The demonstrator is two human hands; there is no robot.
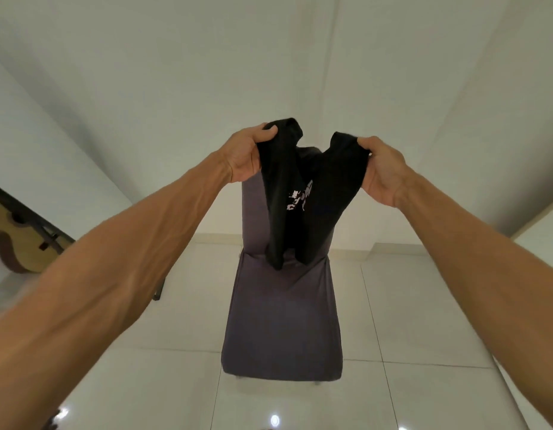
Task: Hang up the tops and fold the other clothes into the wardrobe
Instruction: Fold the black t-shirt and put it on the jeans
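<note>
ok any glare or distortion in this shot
Head view: bright glare spots on the glossy floor tiles; the wide-angle lens bows the walls; the black garment reads nearly featureless apart from its white print.

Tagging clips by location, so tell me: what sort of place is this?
Probably a room in a home: a fabric-covered chair stands on glossy white floor tiles, an acoustic guitar leans at the left, and the walls are plain white.
</note>
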